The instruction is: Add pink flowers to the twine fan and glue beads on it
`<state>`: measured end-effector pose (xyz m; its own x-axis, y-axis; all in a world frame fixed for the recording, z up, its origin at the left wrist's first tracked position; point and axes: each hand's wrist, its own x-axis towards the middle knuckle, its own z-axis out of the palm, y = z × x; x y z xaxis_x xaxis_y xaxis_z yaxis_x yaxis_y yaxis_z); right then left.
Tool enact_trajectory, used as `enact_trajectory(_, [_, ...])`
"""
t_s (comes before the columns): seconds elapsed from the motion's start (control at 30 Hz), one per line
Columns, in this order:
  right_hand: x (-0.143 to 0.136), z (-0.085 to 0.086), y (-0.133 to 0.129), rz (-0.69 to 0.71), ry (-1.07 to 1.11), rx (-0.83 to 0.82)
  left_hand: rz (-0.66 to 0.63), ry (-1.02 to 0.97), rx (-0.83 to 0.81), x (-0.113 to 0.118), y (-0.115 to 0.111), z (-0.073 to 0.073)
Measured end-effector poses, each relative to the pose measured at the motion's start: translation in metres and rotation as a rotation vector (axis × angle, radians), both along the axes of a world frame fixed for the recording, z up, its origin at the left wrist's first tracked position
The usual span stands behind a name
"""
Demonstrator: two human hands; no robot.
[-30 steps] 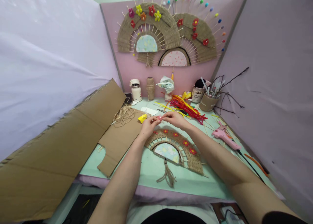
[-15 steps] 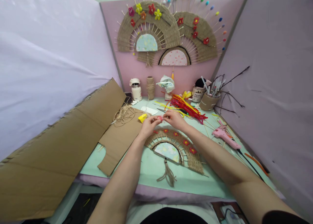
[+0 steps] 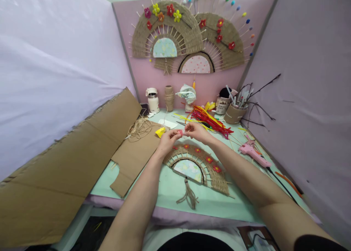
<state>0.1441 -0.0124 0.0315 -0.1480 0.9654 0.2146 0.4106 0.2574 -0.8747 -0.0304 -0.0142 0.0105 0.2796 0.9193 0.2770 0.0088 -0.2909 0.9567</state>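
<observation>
Both hands meet above the far rim of a woven twine fan [image 3: 219, 178]. My left hand [image 3: 170, 137] pinches a small pinkish-red piece [image 3: 180, 132] whose kind is too small to tell. Close against it, my right hand [image 3: 196, 131] has its thumb and fingertips pressed together at a pale bit on the right of that piece; what exactly it grips is unclear. Red flowers [image 3: 209, 159] line the fan's woven band, and a twine tassel [image 3: 187, 196] hangs toward the front edge. A yellow scrap [image 3: 160, 132] lies just left of my left hand.
Cut cardboard [image 3: 137, 152] with a twine coil [image 3: 139, 128] covers the left side. Red and yellow pipe cleaners [image 3: 211, 121] lie behind my hands. At right rests a pink glue gun [image 3: 255, 155] with its cord. A pot of twigs [image 3: 235, 113] stands behind it.
My right fingertips have drawn slightly right, away from my left fingers, showing a pale bit between them. The left hand keeps its pinch on the pinkish-red piece.
</observation>
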Motion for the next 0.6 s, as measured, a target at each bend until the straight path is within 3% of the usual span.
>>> enact_trajectory(0.1, [0.000,0.004,-0.001,0.009,0.081,-0.074,0.064,-0.013,-0.035,-0.001,0.004,-0.002])
enact_trajectory(0.27, [0.000,0.001,0.002,-0.046,0.061,-0.037,0.132,-0.053,-0.234,0.000,0.008,-0.010])
enact_trajectory(0.4, [0.000,0.000,0.003,-0.063,0.045,0.018,0.179,-0.070,-0.246,-0.003,0.009,-0.007])
enact_trajectory(0.5, [-0.004,0.004,-0.001,-0.052,0.036,0.061,0.183,-0.227,-0.313,-0.007,0.009,-0.001])
enact_trajectory(0.6, [-0.009,0.010,-0.009,-0.018,-0.005,0.155,0.088,-0.486,-0.476,-0.009,0.007,0.005])
